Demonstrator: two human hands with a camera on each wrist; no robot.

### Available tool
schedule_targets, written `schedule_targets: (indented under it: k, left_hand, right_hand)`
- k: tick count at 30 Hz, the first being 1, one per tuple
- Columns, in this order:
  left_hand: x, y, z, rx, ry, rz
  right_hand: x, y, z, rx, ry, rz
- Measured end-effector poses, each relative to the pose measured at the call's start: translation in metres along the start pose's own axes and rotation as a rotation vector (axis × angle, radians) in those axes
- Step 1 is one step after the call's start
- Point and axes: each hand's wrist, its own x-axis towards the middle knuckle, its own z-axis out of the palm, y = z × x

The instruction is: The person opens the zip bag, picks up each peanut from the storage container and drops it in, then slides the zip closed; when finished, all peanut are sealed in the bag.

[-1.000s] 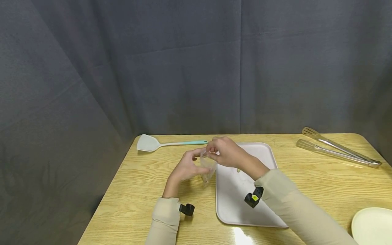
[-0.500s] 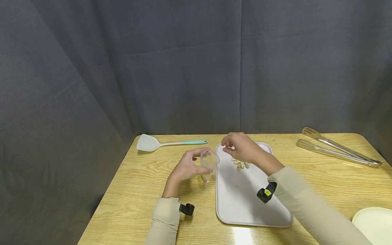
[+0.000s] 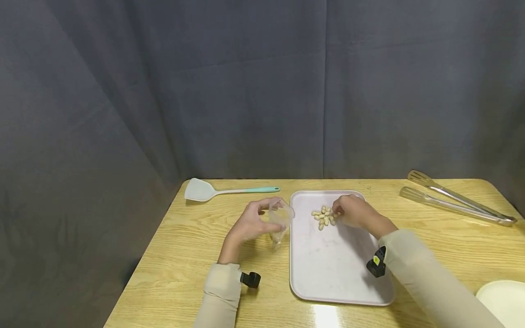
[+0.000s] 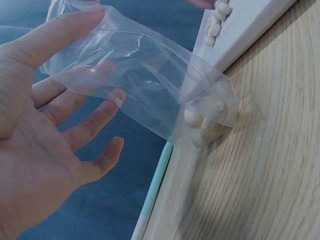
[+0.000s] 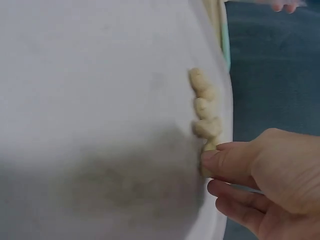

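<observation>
My left hand [image 3: 251, 222] holds a clear plastic bag [image 3: 280, 217] beside the tray's left edge, its mouth spread between thumb and fingers. In the left wrist view, a few peanuts [image 4: 202, 120] lie at the bottom of the bag. Several unshelled peanuts [image 3: 323, 217] are clustered on the upper part of a pale tray [image 3: 320, 269]. At the right side of that cluster is my right hand [image 3: 357, 213]. The right wrist view has its thumb and finger pinching a peanut [image 5: 205, 169] at the end of the row; the fingertips partly cover it.
A spatula [image 3: 201, 190] with a teal handle lies along the table's back left. Metal tongs [image 3: 459, 200] rest, spread, at the back right. Part of a cream plate [image 3: 504, 300] shows at the lower right. A dark curtain [image 3: 246, 91] stands behind the table.
My right hand has moved from the bag's mouth rightward and down to the peanuts on the tray, uncovering the cluster. My left hand has stayed in place with the bag.
</observation>
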Motion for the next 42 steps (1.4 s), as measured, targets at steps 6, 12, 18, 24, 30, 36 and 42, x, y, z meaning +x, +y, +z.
schedule_targets:
  k: [6,12,18,24,30,36,42]
  left_hand:
    - [0.000,0.000,-0.001,-0.007,0.014,-0.001]
    - [0.000,-0.001,-0.001,-0.015,0.007,-0.007]
    - [0.001,-0.002,0.000,-0.013,0.009,-0.013]
    - [-0.001,-0.001,-0.001,-0.012,0.016,-0.022]
    - [0.001,0.000,0.000,-0.018,0.002,-0.009]
    - [0.004,0.002,0.002,-0.024,-0.010,0.017]
    - [0.008,0.004,0.004,-0.033,-0.016,0.033]
  right_hand:
    - [-0.002,0.007,0.010,0.017,0.052,-0.025]
    - [-0.002,0.001,0.005,0.011,0.079,-0.053]
    - [0.011,-0.038,-0.020,-0.003,0.101,-0.129]
    - [0.027,-0.091,-0.039,-0.023,0.130,-0.247]
    - [0.036,-0.121,-0.044,0.008,0.144,-0.311]
    - [0.043,-0.124,-0.039,0.078,0.163,-0.350]
    - [0.043,-0.126,-0.038,0.088,0.159,-0.335]
